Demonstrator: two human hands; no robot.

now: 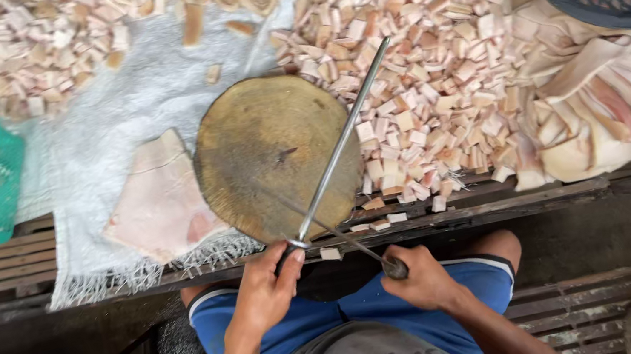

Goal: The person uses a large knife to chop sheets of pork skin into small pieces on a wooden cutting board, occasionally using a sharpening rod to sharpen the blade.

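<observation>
Your left hand (pixel 265 291) has its grip clenched on the long grey steel honing rod (pixel 344 142), pointing to 1 o'clock over the round wooden chopping block (pixel 260 156). Your right hand (pixel 421 277) is grasping the thin-bladed knife (pixel 324 223), crossed against the rod at the block's 6 o'clock edge.

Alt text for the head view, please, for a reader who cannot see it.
Seen from above, a seated person's left hand holds a steel rod crossed against a knife held in the right hand, over a round wooden block. Heaps of cut meat pieces and large slabs surround it.
</observation>
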